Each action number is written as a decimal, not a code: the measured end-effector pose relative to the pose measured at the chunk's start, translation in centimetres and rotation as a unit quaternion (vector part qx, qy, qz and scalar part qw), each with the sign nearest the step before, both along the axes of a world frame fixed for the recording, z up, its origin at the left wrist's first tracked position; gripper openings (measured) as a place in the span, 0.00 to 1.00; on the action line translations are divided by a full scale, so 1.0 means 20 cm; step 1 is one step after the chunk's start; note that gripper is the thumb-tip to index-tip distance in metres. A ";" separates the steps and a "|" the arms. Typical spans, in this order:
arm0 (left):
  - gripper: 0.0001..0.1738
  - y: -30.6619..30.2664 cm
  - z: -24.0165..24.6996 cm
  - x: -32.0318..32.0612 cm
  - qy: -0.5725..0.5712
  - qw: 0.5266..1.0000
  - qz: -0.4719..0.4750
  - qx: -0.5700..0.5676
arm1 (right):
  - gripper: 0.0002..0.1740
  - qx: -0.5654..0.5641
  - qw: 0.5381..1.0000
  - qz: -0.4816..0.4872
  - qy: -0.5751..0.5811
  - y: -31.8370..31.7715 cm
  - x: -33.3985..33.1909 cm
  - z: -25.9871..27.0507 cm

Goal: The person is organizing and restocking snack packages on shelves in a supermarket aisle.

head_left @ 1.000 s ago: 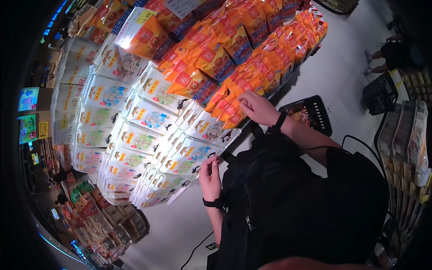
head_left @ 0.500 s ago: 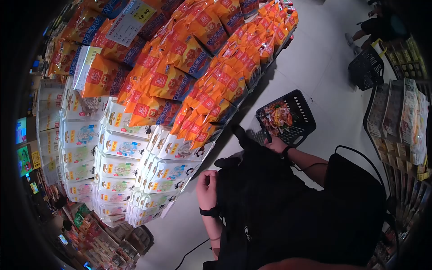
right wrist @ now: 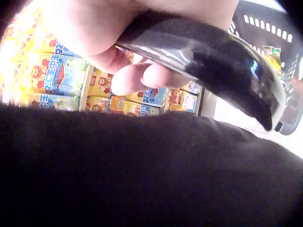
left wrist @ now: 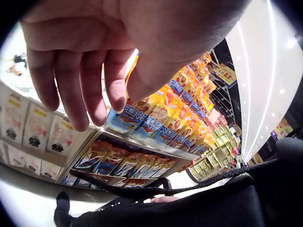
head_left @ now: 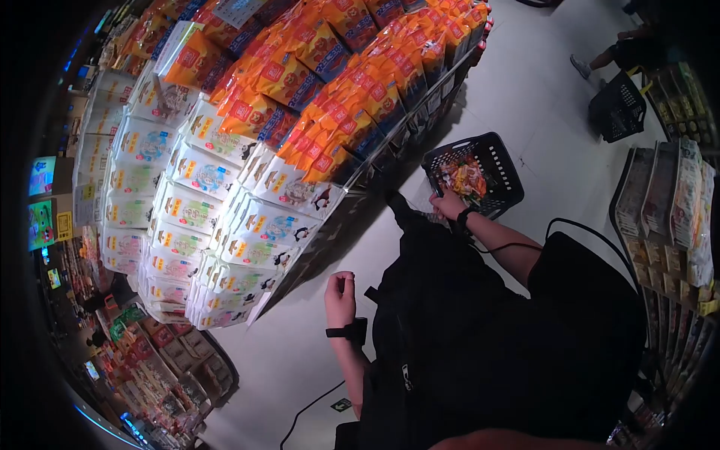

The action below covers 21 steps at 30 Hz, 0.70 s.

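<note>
My right hand (head_left: 450, 204) grips the handle of a black shopping basket (head_left: 511, 176) at my right side. In the right wrist view, fingers curl round the glossy black handle (right wrist: 203, 49), and part of the perforated basket wall (right wrist: 255, 12) shows beyond. Small, colourful packaged items (head_left: 463, 180) lie inside the basket. My left hand (head_left: 341, 300) hangs in front of my body, holding nothing. Its fingers are loosely bent in the left wrist view, in front of the shelves. Nearest to it are white packs (head_left: 255, 225) on the display.
Orange snack bags (head_left: 330, 112) fill the display's far part, with a dark shelf edge (head_left: 420, 105) along the aisle. Another black basket (head_left: 619, 109) stands at right by a person's leg (head_left: 600, 64). A product rack (head_left: 660, 202) lines the right side. A cable (head_left: 577, 223) loops near my right arm.
My right hand has moved from the orange bags down to the basket handle and grips it. My left hand has drawn back from the white packs. The view has shifted along the display.
</note>
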<state>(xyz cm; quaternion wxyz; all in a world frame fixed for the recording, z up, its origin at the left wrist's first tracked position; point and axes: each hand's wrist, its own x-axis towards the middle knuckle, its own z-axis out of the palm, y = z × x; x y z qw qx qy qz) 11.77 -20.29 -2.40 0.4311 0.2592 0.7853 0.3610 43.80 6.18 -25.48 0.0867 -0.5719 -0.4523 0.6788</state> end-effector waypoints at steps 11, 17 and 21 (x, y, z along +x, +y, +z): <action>0.14 -1.58 -0.80 0.75 -0.061 0.962 0.258 -0.059 | 0.07 0.104 0.994 -0.024 -0.015 -0.28 0.16 -0.14; 0.18 -2.66 -1.55 1.53 -0.263 0.822 0.437 -0.254 | 0.09 0.133 0.990 -0.002 -0.037 -0.27 0.17 -0.20; 0.17 -2.93 -1.61 2.04 -0.340 0.741 0.515 -0.265 | 0.16 0.103 0.990 0.013 -0.097 -0.32 0.12 -0.04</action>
